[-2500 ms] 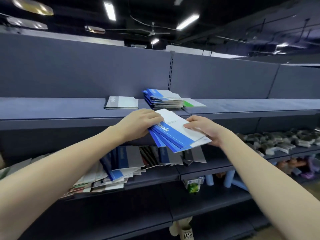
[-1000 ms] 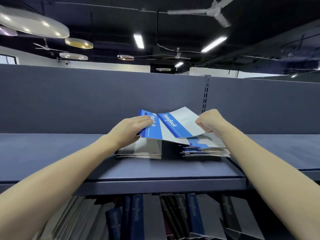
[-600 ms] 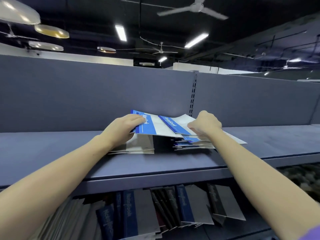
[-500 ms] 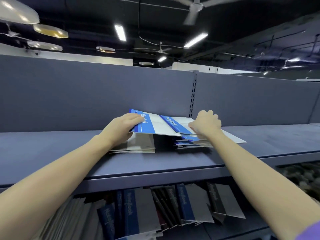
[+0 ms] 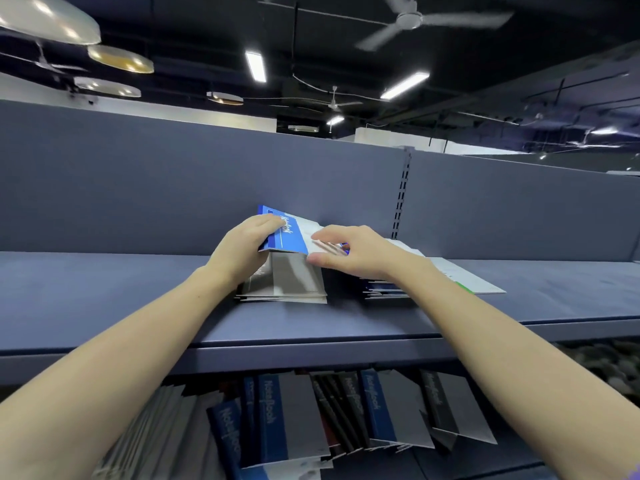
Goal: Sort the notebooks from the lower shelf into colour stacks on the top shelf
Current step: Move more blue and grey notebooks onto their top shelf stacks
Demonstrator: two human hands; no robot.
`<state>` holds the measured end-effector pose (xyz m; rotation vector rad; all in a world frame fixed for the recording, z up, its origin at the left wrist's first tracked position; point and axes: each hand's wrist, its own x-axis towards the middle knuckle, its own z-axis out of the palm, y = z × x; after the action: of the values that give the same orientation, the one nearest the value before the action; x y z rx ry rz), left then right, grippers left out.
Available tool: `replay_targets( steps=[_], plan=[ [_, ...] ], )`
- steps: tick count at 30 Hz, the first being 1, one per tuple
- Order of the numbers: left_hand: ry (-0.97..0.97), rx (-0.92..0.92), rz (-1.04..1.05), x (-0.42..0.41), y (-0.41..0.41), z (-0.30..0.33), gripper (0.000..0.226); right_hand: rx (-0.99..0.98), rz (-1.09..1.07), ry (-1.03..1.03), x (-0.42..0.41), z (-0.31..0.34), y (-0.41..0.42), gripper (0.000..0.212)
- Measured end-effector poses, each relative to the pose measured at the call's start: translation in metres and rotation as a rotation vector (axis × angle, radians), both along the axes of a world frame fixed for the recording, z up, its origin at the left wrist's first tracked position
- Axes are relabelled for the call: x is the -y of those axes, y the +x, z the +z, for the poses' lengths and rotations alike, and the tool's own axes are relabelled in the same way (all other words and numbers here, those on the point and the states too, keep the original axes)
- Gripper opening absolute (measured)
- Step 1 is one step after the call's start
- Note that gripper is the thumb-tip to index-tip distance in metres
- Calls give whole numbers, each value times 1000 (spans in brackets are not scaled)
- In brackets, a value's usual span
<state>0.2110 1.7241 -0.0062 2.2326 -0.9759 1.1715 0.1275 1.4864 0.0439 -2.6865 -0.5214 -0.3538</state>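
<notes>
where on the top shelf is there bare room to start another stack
Bare: the top shelf left of the grey stack, and its right end past the green-edged notebook. Crowded: the middle, where both hands work at the blue stack.

Dark ceiling (image 5: 207, 15) with strip lights (image 5: 256, 66), fans (image 5: 412, 20), round lamps (image 5: 119, 58).

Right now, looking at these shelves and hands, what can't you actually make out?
- Blue stack on the top shelf, head view: the right hand and forearm cover most of it, so its height is unclear.
- Grey stack: its far part lies under the blue notebook that the left hand holds.
- Green-edged notebook: its cover is partly hidden by the right forearm.
- Lower-shelf notebooks: cut off by the bottom edge and both arms.
</notes>
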Motion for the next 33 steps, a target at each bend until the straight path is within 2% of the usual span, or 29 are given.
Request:
replay_targets(
  steps=[4,7,10,13,16,21,26,30,33],
  plan=[
    [-112,-44,23,1,0,2,49,98,7,-27,-4,6,0,38],
    [-172,-86,26,6,-3,1,53,231,32,-29,2,11,0,39],
    [-113,-80,32,15,-3,-2,59,267,28,-85,15,11,-1,44],
    [-29,-95,59,20,0,-3,63,272,-41,22,36,5,-1,51],
    [50,-70,49,23,0,-5,56,294,-143,107,63,-1,-5,45],
    [100,-50,48,27,1,-7,45,142,-261,158,104,-16,-18,37],
    [85,-41,62,27,3,-8,46,-30,-290,149,114,-23,-25,34],
    [65,-37,71,28,1,-7,47,-143,-301,47,110,-17,-22,43],
    [55,0,63,28,-1,-8,50,-145,-289,26,105,-10,-21,48]
  ],
)
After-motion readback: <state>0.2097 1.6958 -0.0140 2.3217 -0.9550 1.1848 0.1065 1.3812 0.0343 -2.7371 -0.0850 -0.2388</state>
